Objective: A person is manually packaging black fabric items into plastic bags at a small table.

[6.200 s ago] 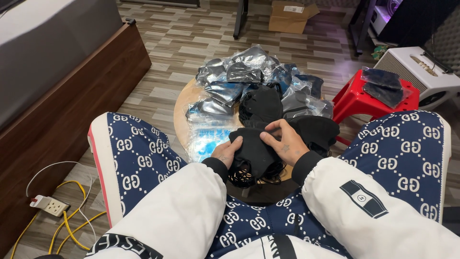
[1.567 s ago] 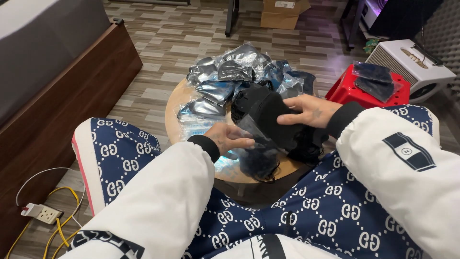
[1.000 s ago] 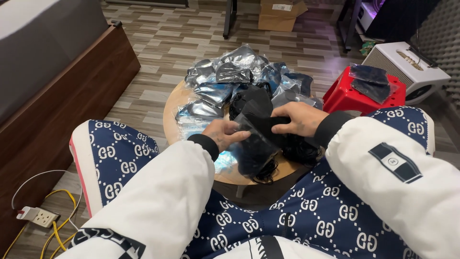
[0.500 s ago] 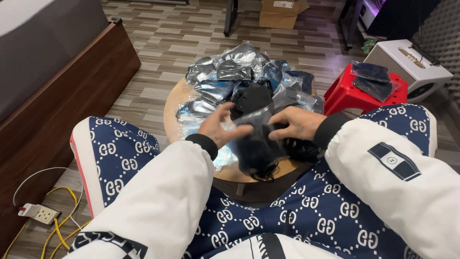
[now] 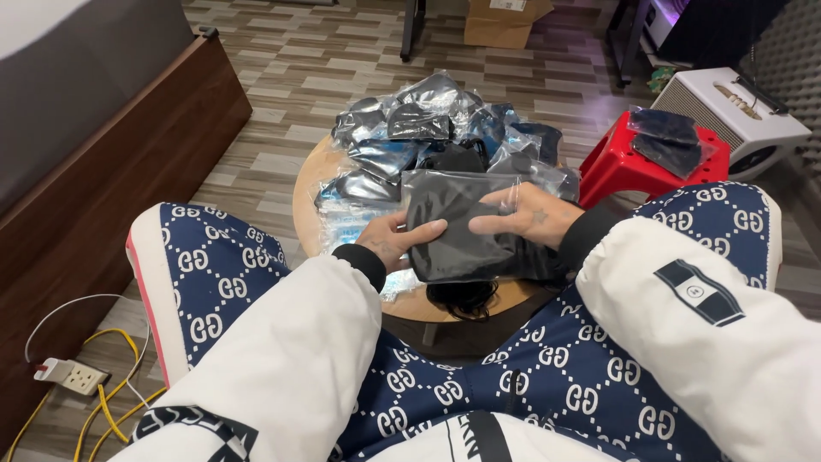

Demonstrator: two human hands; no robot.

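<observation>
— What is in the hands?

— A flat clear plastic bag with a dark folded cloth inside. It lies over the near part of a small round wooden table, just in front of the person's knees.

— How do the hands hold it?

— The left hand is at the bag's left edge, fingers stretched out narrow and flat along its top, thumb below, so the edge is pinched between them. The right hand rests on the upper right part of the bag, fingers spread a little and pressed down on the plastic. Both sleeves are white.

— What lies about it?

— Beyond the bag, on the far half of the table, a heap of like bags, shiny and crumpled, each with something dark in it. Under the bag's near edge some black cloth hangs over the table rim.

— And farther out?

— To the right a red plastic stool bearing two more dark packs, and past it a white box-like device. To the left a brown wooden bed frame; at the lower left a white power strip with yellow cable on the wood-pattern floor. A cardboard box stands at the far end. The person's legs are in blue patterned trousers.
</observation>
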